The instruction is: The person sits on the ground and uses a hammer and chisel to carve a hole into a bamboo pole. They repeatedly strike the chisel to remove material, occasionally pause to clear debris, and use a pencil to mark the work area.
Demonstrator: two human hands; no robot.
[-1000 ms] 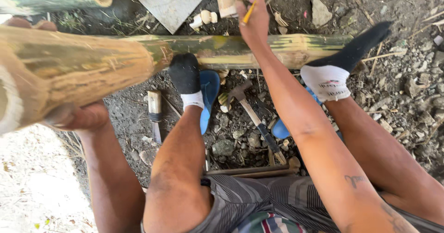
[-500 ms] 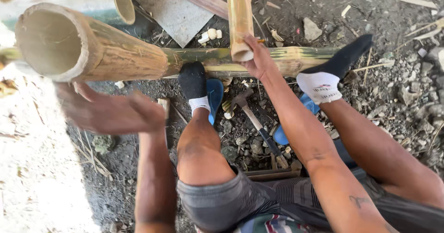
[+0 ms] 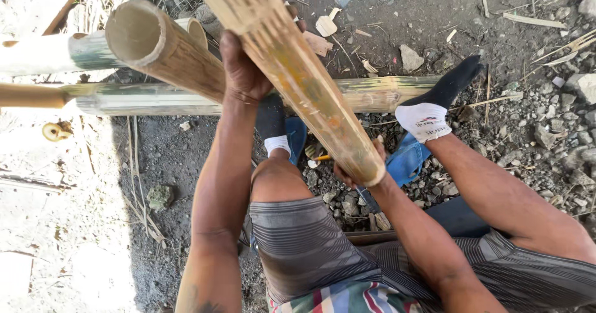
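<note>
I hold a long split bamboo piece (image 3: 298,71) that slants from the top centre down toward my lap. My left hand (image 3: 245,71) grips it partway up. My right hand (image 3: 357,173) holds its lower cut end. A thick hollow bamboo tube (image 3: 158,46) points at me just left of my left hand. Under both lies a long bamboo pole (image 3: 186,99) across the ground, with my socked feet (image 3: 428,111) resting by it.
Blue sandals (image 3: 403,161) lie under my feet. Stones and gravel (image 3: 559,120) cover the ground to the right, wood chips (image 3: 326,24) lie beyond the pole. Another bamboo pole (image 3: 43,52) lies at far left. My knees and striped shorts (image 3: 310,244) fill the bottom.
My left hand rose from open near the ground to grip the split bamboo. The split piece tilted down toward me, its lower end now in my right hand. The thick tube shifted right.
</note>
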